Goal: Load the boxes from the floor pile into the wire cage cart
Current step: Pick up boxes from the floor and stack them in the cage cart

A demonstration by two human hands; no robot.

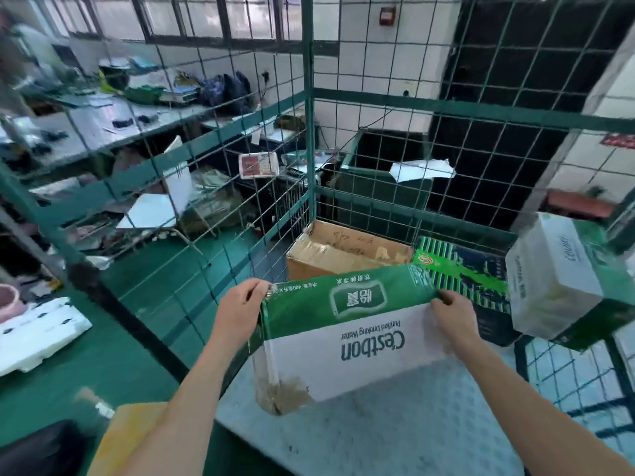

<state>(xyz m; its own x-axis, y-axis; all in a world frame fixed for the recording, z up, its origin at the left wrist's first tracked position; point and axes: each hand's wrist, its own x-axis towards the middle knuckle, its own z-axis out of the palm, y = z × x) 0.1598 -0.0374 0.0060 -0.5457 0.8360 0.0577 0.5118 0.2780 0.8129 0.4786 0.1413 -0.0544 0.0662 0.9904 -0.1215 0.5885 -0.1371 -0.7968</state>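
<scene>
- The water box (347, 334), green on top and white on its near face, is at the centre of the frame, inside the wire cage cart (308, 132). Its lower near corner is on or just above the cart floor (412, 438); I cannot tell which.
- The left hand (240, 312) clamps the box's upper left edge, fingers curled over the top. The right hand (453, 316) clamps the upper right corner likewise. Gripping both ends probably keeps the bulky carton level and steerable.
- Beyond it, against the far mesh, stand a brown box (347, 249) and a dark green box (464, 280), so the bare floor nearer the camera looks like the place for this one.
- At the right edge a white and green box (556, 280) lies tilted; what bears it I cannot tell.
- The likely next move is to slide the water box up against the brown box.
</scene>
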